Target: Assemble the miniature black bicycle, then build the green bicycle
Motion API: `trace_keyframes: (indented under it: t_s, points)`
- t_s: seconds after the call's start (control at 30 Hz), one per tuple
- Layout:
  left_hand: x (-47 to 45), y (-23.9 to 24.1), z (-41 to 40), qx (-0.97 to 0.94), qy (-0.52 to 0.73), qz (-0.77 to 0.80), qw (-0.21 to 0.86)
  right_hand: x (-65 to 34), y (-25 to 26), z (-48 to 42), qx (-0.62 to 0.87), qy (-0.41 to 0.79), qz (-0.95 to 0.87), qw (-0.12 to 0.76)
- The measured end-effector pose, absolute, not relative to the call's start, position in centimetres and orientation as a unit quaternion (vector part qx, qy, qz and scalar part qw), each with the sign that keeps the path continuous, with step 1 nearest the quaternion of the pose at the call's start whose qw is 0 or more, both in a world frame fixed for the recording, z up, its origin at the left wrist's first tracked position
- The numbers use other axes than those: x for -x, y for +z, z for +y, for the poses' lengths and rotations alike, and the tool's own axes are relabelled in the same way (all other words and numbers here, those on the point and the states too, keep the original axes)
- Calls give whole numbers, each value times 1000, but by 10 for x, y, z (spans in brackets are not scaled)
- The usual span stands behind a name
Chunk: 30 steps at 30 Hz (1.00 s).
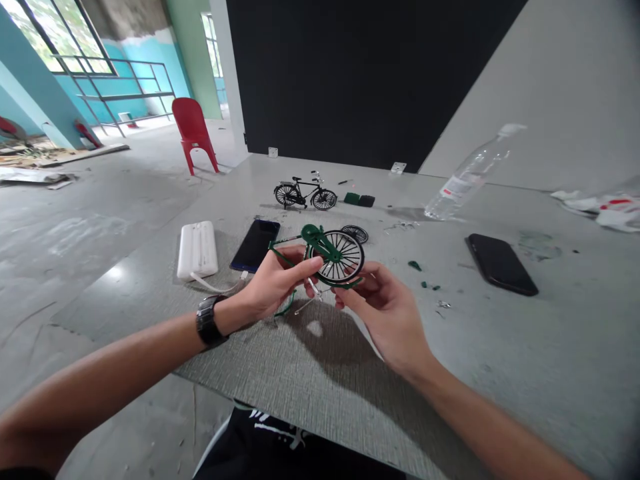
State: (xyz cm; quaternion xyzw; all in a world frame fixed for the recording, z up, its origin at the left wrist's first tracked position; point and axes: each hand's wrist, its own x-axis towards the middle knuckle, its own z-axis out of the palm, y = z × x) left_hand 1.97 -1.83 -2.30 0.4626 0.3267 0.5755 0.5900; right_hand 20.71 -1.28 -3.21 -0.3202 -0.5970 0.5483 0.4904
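Observation:
Above the grey table (320,373) I hold a partly built green toy bicycle (327,252) with one spoked wheel fitted. My left hand (273,280), with a black watch on its wrist, grips the green frame from the left, fingers closed round it. My right hand (385,303) is under the wheel's lower right side, its fingertips pinched at the frame's bottom edge. A loose black wheel (355,233) lies on the table just behind. Small green parts (415,265) lie to the right.
A finished black toy bicycle (305,193) stands farther back. A white power bank (197,249) and a phone (256,244) lie at left, another black phone (501,264) at right. A clear plastic bottle (467,177) stands behind it. A red chair (194,133) is on the floor.

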Motion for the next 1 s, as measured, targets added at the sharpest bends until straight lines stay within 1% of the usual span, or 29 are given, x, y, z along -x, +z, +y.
trace_keyframes:
  t_s: [0.2,0.4,0.6,0.77,1.0]
  points:
    - [-23,-24,-20,-477,569,317,589,-208,-39,-10,313,573,-563,506]
    - [-24,-28,-19,-456,593,345,568,-206,-37,-12,360,539,-553,524]
    - [-25,-29,-18,-459,601,364,543,-203,-37,-17,385,473,-550,571]
    - [-26,-29,-18,-443,614,362,544,-200,-39,-18,398,429,-568,579]
    - [-26,-30,-18,-403,634,367,548,-195,-38,-18,398,434,-554,589]
